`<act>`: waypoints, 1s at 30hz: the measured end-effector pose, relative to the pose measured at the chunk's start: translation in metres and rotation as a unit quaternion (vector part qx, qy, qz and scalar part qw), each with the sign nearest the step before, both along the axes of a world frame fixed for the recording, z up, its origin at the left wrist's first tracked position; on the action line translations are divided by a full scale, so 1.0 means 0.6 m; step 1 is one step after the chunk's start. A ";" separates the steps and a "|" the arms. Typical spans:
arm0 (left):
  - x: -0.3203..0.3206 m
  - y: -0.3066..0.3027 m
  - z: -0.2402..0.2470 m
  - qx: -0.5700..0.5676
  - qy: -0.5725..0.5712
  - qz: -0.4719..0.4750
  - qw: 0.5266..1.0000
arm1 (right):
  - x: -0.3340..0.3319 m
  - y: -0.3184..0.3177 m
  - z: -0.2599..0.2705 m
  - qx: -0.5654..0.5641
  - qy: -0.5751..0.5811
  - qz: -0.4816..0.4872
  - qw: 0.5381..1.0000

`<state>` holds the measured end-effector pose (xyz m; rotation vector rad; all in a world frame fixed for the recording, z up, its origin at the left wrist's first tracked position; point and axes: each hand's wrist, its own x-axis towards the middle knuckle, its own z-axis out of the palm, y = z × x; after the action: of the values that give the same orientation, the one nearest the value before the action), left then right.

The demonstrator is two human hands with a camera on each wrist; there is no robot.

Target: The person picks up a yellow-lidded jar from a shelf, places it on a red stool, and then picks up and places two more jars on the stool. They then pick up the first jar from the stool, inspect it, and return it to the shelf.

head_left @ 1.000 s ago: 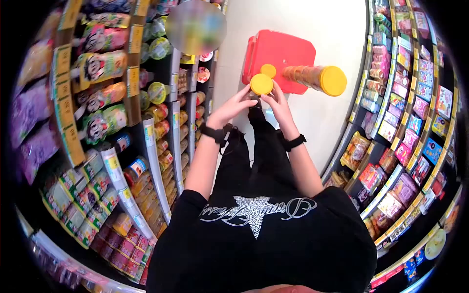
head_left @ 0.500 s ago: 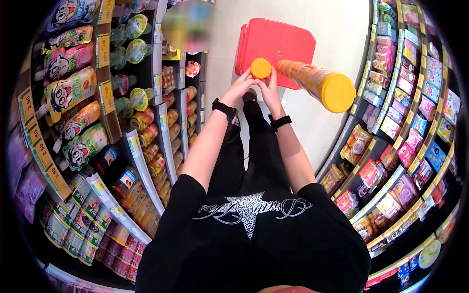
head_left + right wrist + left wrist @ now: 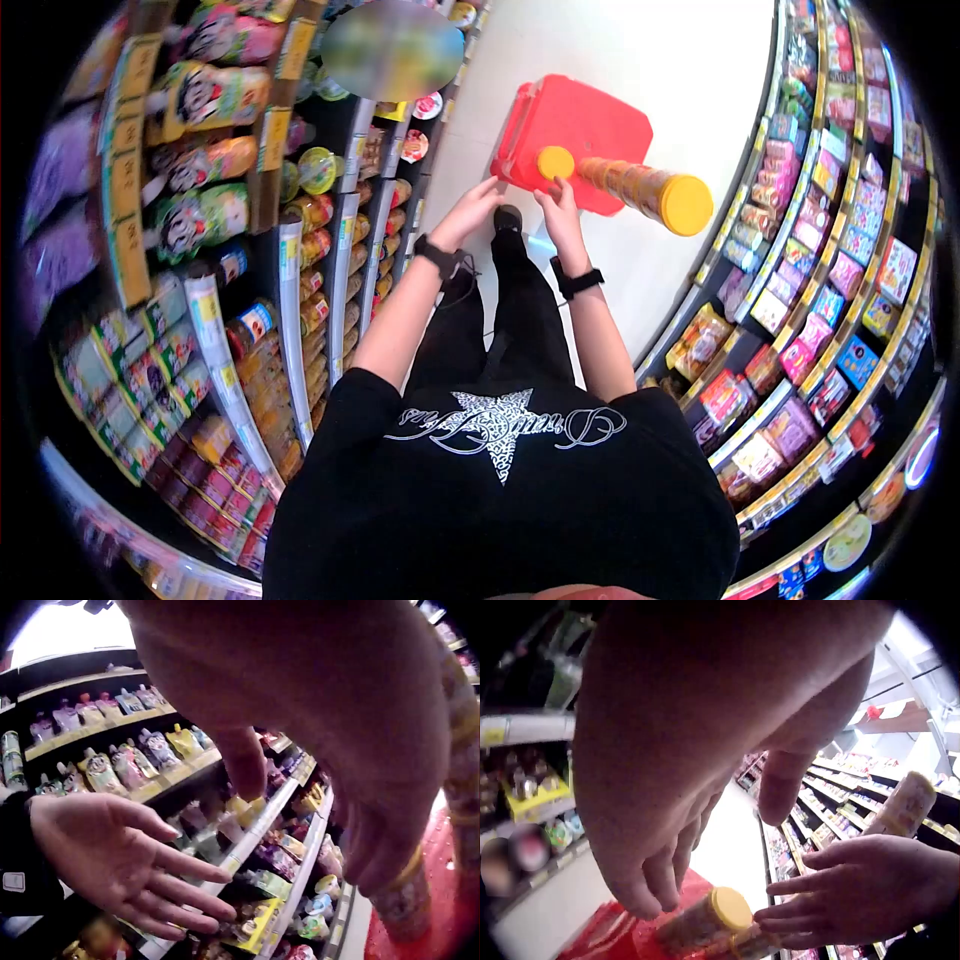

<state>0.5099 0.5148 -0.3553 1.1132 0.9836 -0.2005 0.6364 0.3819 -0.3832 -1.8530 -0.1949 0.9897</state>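
Note:
A jar with a round yellow lid (image 3: pixel 556 163) stands over a red plastic stool or box (image 3: pixel 600 120); in the left wrist view its lid (image 3: pixel 731 907) also shows. Beside it rises a taller column with a yellow lid (image 3: pixel 686 205) and patterned sides. My left hand (image 3: pixel 470 212) is open, left of the jar and apart from it, fingers spread and holding nothing. My right hand (image 3: pixel 562 225) is open too, its fingertips close to the jar's near edge; whether they touch it I cannot tell. Whatever is beneath the jar is hidden from above.
Shelves of pouches (image 3: pixel 205 95), cups and jars line the left side. More shelves with packaged sweets (image 3: pixel 700 340) curve along the right. Between them runs a pale floor (image 3: pixel 690 80), with my shoe (image 3: pixel 508 218) near the red stool or box.
A second before, both hands held one yellow-lidded jar beside another lid; half a second later only one lid showed between them. Now the hands have parted and let go.

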 end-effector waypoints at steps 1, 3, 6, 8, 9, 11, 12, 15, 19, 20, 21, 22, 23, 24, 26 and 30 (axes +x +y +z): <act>-0.021 0.011 0.048 0.023 -0.001 -0.001 1.000 | -0.006 0.000 0.008 0.031 -0.006 0.017 0.999; -0.081 0.024 0.087 0.046 -0.040 0.043 0.997 | -0.015 0.013 0.083 0.050 0.054 0.066 0.995; -0.170 0.024 0.152 0.108 -0.060 0.102 0.987 | -0.041 0.042 0.189 0.079 0.098 0.121 0.985; -0.226 0.008 0.213 0.138 -0.076 0.142 0.977 | -0.066 0.065 0.248 0.111 0.112 0.156 0.975; -0.256 -0.001 0.250 0.164 -0.063 0.130 0.976 | -0.081 0.077 0.276 0.109 0.101 0.185 0.972; -0.317 -0.022 0.302 0.208 -0.085 0.165 0.960 | -0.115 0.100 0.266 0.177 0.103 0.220 0.954; -0.345 -0.028 0.333 0.247 -0.055 0.168 0.953 | -0.132 0.115 0.293 0.183 0.093 0.259 0.944; -0.424 -0.064 0.398 0.409 0.016 0.209 0.888 | -0.201 0.146 0.399 0.192 0.090 0.347 0.914; -0.501 -0.121 0.455 0.432 0.021 0.335 0.837 | -0.298 0.170 0.496 0.218 0.120 0.465 0.850; -0.516 -0.132 0.468 0.428 0.018 0.366 0.826 | -0.320 0.176 0.512 0.231 0.131 0.490 0.831; -0.532 -0.143 0.481 0.442 0.012 0.380 0.813 | -0.343 0.181 0.522 0.242 0.142 0.512 0.812; -0.547 -0.153 0.495 0.455 0.006 0.392 0.800 | -0.364 0.185 0.532 0.252 0.154 0.533 0.793; -0.562 -0.160 0.504 0.469 0.000 0.403 0.786 | -0.384 0.188 0.542 0.254 0.152 0.549 0.781; -0.577 -0.168 0.506 0.465 0.002 0.430 0.773 | -0.403 0.190 0.551 0.255 0.150 0.564 0.771; -0.611 -0.180 0.513 0.490 0.023 0.439 0.753 | -0.443 0.194 0.557 0.264 0.158 0.583 0.752; -0.660 -0.199 0.527 0.496 0.016 0.489 0.717 | -0.510 0.197 0.578 0.264 0.133 0.637 0.712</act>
<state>0.1141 0.3954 -0.0394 1.3361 1.6485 1.3368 0.3303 0.5000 -0.0364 -0.8170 -1.5521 1.8149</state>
